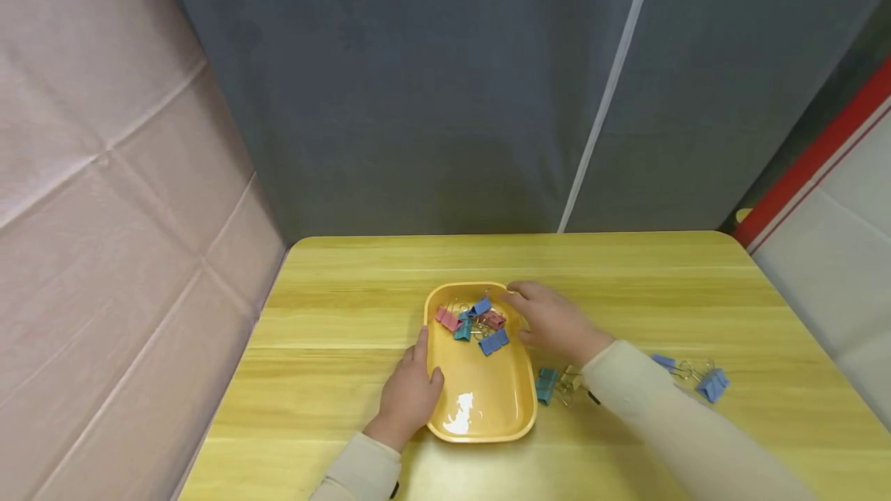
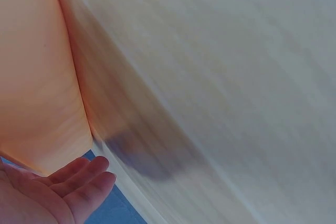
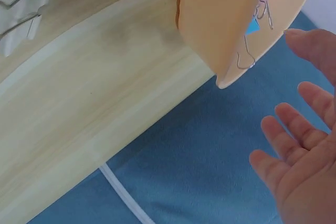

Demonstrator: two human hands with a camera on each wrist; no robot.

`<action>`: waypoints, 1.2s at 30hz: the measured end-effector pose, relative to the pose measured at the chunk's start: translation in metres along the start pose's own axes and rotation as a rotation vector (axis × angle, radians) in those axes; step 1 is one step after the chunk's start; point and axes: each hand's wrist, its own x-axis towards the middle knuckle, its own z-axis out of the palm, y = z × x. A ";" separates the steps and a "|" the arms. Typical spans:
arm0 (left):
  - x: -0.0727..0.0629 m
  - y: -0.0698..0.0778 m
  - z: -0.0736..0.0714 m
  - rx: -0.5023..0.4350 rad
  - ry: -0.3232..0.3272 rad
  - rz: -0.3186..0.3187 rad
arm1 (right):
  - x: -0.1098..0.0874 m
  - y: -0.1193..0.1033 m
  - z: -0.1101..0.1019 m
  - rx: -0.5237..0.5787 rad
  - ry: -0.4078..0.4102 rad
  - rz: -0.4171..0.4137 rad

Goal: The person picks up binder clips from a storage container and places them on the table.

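Tray first: one shallow yellow plastic-looking tray with rounded corners (image 1: 476, 400) lies mid-table on the yellow wood-grained table (image 1: 334, 323). From where I stand, the left hand (image 1: 407, 397) rests along its left side, fingers loosely extended, probably to keep it from sliding. The right hand (image 1: 557, 323) is spread at the far right corner, gripping nothing; I can't tell whether it touches the rim. Perhaps the two are framing the tray to square it up.

Counting binder clips inside, bunched at the far end, I make out two pink ones (image 1: 448, 319), two blue ones (image 1: 495, 342) and one teal one (image 1: 463, 328); overlap might hide more. Outside, just right, sit one teal clip (image 1: 546, 386) and one yellow clip (image 1: 572, 378); farther right, two blue clips (image 1: 713, 385).
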 end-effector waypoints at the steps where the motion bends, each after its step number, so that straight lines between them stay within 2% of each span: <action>1: 0.000 0.000 0.000 0.000 0.000 0.000 | 0.001 -0.001 0.001 0.004 -0.004 -0.005; 10: 0.001 -0.001 0.001 -0.004 0.002 -0.006 | 0.011 -0.004 0.011 0.035 0.030 -0.050; 16: 0.000 0.001 0.001 -0.006 0.000 -0.001 | 0.016 -0.010 0.012 0.093 -0.018 0.007; 28: -0.002 0.002 0.002 -0.013 0.008 0.011 | 0.028 -0.014 0.020 0.124 -0.085 0.104; 36: -0.003 0.004 0.002 -0.015 0.013 0.015 | 0.037 -0.016 0.021 0.118 -0.091 0.106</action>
